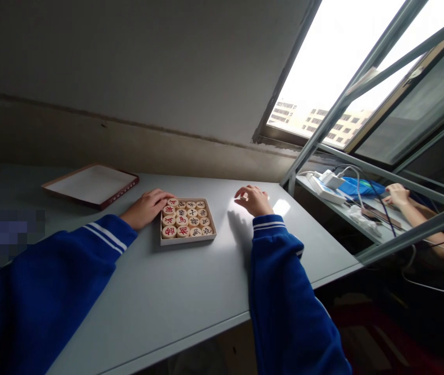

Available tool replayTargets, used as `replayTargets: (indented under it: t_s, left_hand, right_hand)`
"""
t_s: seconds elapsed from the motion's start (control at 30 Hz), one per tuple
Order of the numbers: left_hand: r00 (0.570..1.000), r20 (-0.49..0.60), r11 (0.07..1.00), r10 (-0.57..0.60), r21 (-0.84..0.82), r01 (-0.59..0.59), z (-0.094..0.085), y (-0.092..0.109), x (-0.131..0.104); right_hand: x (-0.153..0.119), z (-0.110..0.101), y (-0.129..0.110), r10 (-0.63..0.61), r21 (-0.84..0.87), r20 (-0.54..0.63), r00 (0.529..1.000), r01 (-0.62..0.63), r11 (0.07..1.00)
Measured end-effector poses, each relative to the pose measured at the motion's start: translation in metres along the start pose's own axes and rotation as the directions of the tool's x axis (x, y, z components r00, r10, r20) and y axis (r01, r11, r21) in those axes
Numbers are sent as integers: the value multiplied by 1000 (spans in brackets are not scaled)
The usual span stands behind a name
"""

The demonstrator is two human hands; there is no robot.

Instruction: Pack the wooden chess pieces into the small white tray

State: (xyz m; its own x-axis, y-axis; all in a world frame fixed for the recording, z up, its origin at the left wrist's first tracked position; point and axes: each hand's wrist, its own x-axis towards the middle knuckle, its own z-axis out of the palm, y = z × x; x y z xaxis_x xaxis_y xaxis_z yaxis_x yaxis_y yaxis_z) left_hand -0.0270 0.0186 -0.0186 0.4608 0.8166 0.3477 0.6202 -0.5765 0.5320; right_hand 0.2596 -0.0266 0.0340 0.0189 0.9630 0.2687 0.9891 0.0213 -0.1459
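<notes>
A shallow square box (188, 240) sits on the grey table, filled with rows of round wooden Chinese chess pieces (183, 221). Some carry red characters, others black. My left hand (147, 208) lies along the box's left side, fingers stretched out, their tips at the far-left corner piece (172, 202). Whether they press the piece or only the rim, I cannot tell. To the right of the box, my right hand (254, 200) hovers above the table, fingers bent and apart, with bright light between them and no held piece that I can make out.
The box lid (93, 185) lies upturned at the back left. A wall borders the table (190, 291) behind. At the right, beyond a metal frame (325, 127), another person's hands (397, 195) are near a power strip (321, 188), cables and a blue item (358, 186).
</notes>
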Motion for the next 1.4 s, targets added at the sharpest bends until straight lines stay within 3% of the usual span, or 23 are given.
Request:
replayTargets:
  t_s: [0.07,0.13,0.2,0.27,0.5,0.7,0.8,0.87,0.97,1.07,1.17,1.3,1.4]
  left_hand:
    - [1000,-7,1000,1,2,-1,0,0,0]
    - [1000,-8,1000,6,5,-6,0,0,0]
    - [1000,-6,1000,9,6,-9,0,1,0]
    - [1000,-5,1000,7,4,-7,0,1,-1]
    - [1000,-10,1000,5,-5,-5,0,3,0]
    - [1000,7,1000,9,6,-9,-2,3,-1]
    - [1000,13,1000,8,8,-8,-3,3,-1]
    - [1000,17,1000,12,6,-12,-3,4,-1]
    - [1000,18,1000,18,4,-18,-3,4,-1]
    - [1000,15,1000,14,4,-14,-2,4,-1]
    - [1000,16,1000,9,3,-9,-3,4,-1]
    - [1000,28,1000,-4,0,4,-5,7,-1]
    - [999,32,1000,-13,-2,13,-6,9,-1]
  right_hand:
    - [-2,3,-20,-256,233,51,965,238,943]
    - [-6,8,-42,-470,383,76,880,409,828]
    - [-12,15,-62,-565,428,94,820,479,766]
    - [-17,21,-74,-576,415,92,812,494,764]
    - [-22,32,-83,-548,375,10,836,505,777]
    - [-15,15,-68,-446,304,7,895,423,854]
    - [-12,1,-42,-294,164,116,949,273,948]
    - [-13,-6,-21,-112,-4,201,973,115,993]
    - [-15,-11,5,177,-197,205,963,-136,971]
    - [-17,-11,18,334,-267,132,933,-291,919]
    - [-16,-11,17,345,-289,114,932,-301,909]
    - [-14,-9,7,196,-225,154,968,-159,961]
    - [-14,-5,7,153,-268,113,982,-118,956]
